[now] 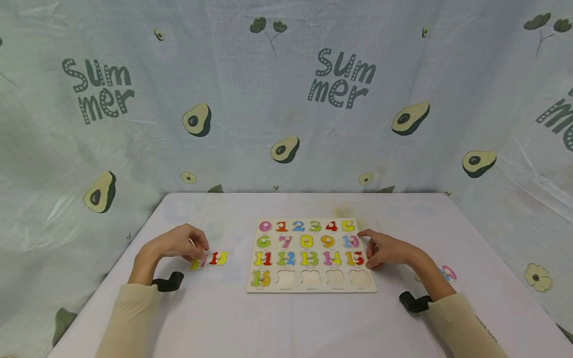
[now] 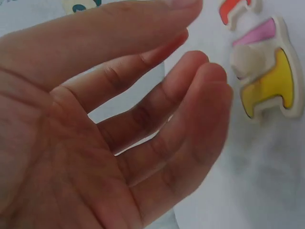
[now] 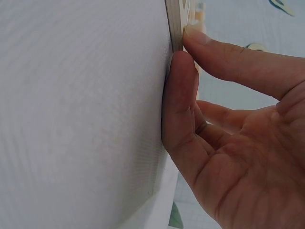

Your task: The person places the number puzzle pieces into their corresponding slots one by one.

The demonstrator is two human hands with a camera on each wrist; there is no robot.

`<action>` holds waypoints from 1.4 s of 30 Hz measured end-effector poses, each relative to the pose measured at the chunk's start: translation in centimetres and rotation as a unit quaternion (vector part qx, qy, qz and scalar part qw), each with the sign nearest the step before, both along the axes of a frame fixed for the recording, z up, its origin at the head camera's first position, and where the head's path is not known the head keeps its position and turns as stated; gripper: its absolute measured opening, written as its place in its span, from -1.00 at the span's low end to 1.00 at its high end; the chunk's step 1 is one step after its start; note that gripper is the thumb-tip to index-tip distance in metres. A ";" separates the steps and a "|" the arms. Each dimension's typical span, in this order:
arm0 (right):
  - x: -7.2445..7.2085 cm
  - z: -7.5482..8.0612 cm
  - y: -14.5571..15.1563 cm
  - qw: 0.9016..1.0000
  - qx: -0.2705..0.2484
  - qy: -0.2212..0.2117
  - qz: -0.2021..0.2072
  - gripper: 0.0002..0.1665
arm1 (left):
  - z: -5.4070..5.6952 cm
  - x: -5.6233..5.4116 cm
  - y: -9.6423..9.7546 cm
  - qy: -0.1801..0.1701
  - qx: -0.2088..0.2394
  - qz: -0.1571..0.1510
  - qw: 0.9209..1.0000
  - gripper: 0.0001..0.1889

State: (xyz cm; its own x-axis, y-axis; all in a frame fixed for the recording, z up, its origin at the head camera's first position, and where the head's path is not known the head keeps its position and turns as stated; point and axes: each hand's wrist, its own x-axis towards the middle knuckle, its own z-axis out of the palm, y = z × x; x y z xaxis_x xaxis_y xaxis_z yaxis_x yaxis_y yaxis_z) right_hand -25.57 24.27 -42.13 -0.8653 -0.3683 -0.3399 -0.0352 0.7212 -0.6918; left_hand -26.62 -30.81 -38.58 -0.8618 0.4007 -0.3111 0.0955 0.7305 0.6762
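Note:
My left hand [image 1: 181,242] is held just over a yellow-and-purple number 17 puzzle piece [image 1: 198,262], its fingers loosely bent. In the left wrist view a gap shows between the fingertips and this knobbed piece [image 2: 281,78]. A red-and-yellow number 18 piece [image 1: 218,258] lies beside it. With its thumb and a finger, my right hand [image 1: 389,249] touches the right edge of a wooden number puzzle board [image 1: 291,289]. The right wrist view shows those fingertips against the board's edge [image 3: 175,21]. Coloured numbers 0 to 16 sit in the board.
Several bare recesses [image 1: 310,278] line the board's bottom row, right of the 16. A blue-and-pink piece [image 1: 447,272] lies beyond the right forearm, which partly hides another piece. White cloth covers the table [image 1: 250,323]; a printed curtain [image 1: 241,89] hangs behind.

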 end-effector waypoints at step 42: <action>0.0 0.0 0.0 1.000 -0.006 -0.003 0.002 0.04 | -1.5 -0.2 -0.6 -0.015 -0.042 0.023 0.999 -0.89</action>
